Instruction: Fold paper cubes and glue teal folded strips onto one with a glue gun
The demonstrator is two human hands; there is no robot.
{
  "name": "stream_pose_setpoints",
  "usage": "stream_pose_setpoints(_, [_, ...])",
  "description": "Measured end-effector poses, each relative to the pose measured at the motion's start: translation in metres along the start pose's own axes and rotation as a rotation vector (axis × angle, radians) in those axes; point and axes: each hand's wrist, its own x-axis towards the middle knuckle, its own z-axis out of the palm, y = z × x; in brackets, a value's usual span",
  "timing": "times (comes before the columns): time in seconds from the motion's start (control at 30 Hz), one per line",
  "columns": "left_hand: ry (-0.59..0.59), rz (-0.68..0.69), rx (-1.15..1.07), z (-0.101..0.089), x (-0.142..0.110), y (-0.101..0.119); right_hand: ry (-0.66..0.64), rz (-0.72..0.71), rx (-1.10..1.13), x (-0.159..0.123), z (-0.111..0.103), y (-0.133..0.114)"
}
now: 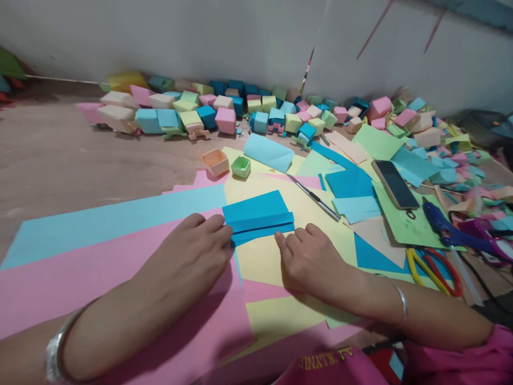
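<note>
Fingers of the left hand [196,245], bunched narrowly, rest on the left end of a folded bright-blue paper rectangle [256,209]; the curled right hand [310,258] touches its near edge, any pinch hidden. Creasing appears in hand; continuing would call for even pressure. Beyond the rectangle: small pastel paper boxes [225,121].

Matte, pale grey wall [180,43] spans the far side. Two dull reddish streaks [374,29] slant down it, upper right; blue-grey band [481,13] crosses the top right corner. Thin dark vertical strip flecked with colour [308,69] right of centre. Flat brown counter [48,144], faintly mottled, runs up to the wall; narrow pale line [64,79] along the join at left. Light soft, rather dim; faint sheen on counter's left.
</note>
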Motion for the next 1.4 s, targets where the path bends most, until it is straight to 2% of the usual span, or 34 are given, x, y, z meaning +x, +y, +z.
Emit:
stream_pose_setpoints(0.07, [-0.03,0.059,-0.022,-0.002,0.002,-0.004,-0.002,0.001,0.017,0.0,0.001,0.0])
stream_pose_setpoints(0.13, [-0.008,0.062,-0.057,-0.003,0.006,-0.006,-0.005,0.005,0.028,-0.001,0.001,0.0])
stream_pose_setpoints(0.27, [0.113,-0.081,-0.127,0.007,0.018,-0.008,-0.027,-0.006,0.013,-0.002,0.001,0.0])
stream_pose_setpoints(0.4, [0.062,-0.175,-0.261,0.026,0.026,-0.012,0.0,-0.035,-0.012,0.001,-0.001,0.002])
stream_pose_setpoints(0.47, [0.052,-0.188,-0.307,0.032,0.027,-0.013,0.062,-0.034,-0.009,0.005,-0.003,0.006])
stream_pose_setpoints(0.57, [0.07,-0.156,-0.309,0.032,0.027,-0.008,0.208,0.014,-0.023,0.012,-0.003,0.015])
stream_pose_setpoints(0.63, [0.06,-0.108,-0.27,0.029,0.026,-0.003,0.246,0.045,-0.047,0.015,-0.001,0.02])
stream_pose_setpoints(0.83, [0.01,0.084,-0.14,0.019,0.022,0.012,0.125,0.024,-0.038,0.012,0.006,0.026])
stream_pose_setpoints(1.0, [-0.01,0.097,-0.036,0.016,0.018,0.02,-0.046,-0.02,-0.051,0.005,-0.002,0.017])
stream_pose_setpoints(1.07, [-0.001,0.095,-0.021,0.018,0.018,0.02,-0.075,-0.048,-0.063,0.004,-0.005,0.015])
stream_pose_setpoints(1.23, [0.042,0.122,0.006,0.021,0.019,0.02,0.016,-0.109,-0.073,0.004,-0.004,0.016])
stream_pose_setpoints(1.4, [0.075,0.114,0.03,0.021,0.022,0.017,0.103,-0.075,-0.034,0.007,0.002,0.022])
